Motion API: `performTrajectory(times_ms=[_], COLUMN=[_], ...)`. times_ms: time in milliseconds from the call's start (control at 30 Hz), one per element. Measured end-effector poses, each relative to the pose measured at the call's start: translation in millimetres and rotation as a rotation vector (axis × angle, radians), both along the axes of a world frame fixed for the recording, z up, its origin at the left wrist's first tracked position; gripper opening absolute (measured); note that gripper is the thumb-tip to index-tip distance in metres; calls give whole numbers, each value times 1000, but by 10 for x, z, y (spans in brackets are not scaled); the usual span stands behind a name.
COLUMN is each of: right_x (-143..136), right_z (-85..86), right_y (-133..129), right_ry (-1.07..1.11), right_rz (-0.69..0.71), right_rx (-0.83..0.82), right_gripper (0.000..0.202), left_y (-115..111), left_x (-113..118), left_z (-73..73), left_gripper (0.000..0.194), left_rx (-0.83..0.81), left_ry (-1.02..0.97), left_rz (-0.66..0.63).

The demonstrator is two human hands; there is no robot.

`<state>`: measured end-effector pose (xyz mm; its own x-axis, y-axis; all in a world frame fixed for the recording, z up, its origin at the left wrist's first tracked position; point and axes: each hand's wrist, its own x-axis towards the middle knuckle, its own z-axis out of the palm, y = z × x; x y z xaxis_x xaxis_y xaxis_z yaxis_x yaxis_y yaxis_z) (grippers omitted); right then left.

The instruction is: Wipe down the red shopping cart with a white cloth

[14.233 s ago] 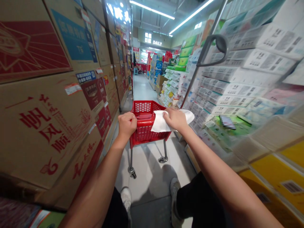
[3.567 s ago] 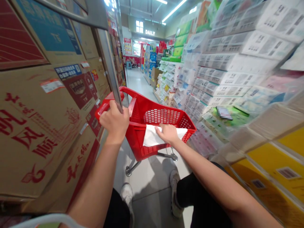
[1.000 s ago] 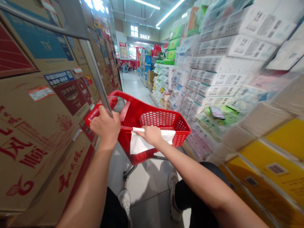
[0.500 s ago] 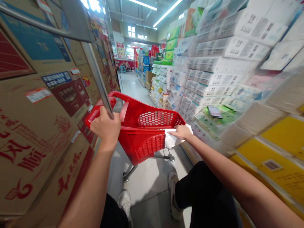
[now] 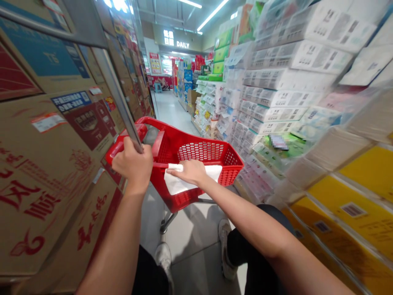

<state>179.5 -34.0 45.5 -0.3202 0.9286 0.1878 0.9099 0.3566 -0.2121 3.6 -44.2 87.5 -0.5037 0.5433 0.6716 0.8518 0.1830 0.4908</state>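
Note:
A small red plastic shopping cart (image 5: 181,200) with perforated sides and metal legs stands on the floor before me. My left hand (image 5: 133,168) is wrapped round the lower part of a metal pole (image 5: 119,92), beside the cart's red handle (image 5: 112,149). With my right hand (image 5: 193,172) I grip a white cloth (image 5: 175,184), folded over the cart's near top rim, close to the handle end. Part of the cloth hangs down the outer side and spreads behind my wrist. The inside bottom of the basket is hidden.
Stacked cardboard boxes (image 5: 33,164) wall the left side. On the right rise wrapped tissue packs (image 5: 273,98) and yellow packages (image 5: 359,168). My shoes (image 5: 164,256) flank the cart's near side. The tiled aisle (image 5: 170,106) runs ahead to a blue stool (image 5: 157,87).
My right hand has slid the white cloth leftward along the cart's near rim, from the far end toward the handle. My left hand keeps its grip on the pole.

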Motion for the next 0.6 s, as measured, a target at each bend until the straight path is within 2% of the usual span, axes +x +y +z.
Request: performTrajectory(times_ms=[100, 167, 300, 400, 500, 600], right_x=[294, 587, 1199, 1499, 1513, 1183], right_z=[-28, -70, -149, -173, -163, -105], right_y=[52, 103, 193, 227, 222, 178], right_ry=[-20, -43, -90, -75, -64, -24], right_rz=[76, 62, -162, -272, -257, -155], right_rx=[-25, -59, -117, -158, -170, -167], right_gripper=[91, 86, 76, 76, 80, 81], left_y=[12, 20, 30, 33, 32, 24], left_x=[-41, -56, -53, -10, 60, 120], left_z=[4, 8, 19, 23, 18, 7], left_gripper=[31, 29, 27, 26, 30, 35], left_rx=[3, 3, 10, 11, 2, 0], left_ry=[17, 26, 38, 25, -11, -20], left_rz=[-16, -21, -34, -9, 14, 11])
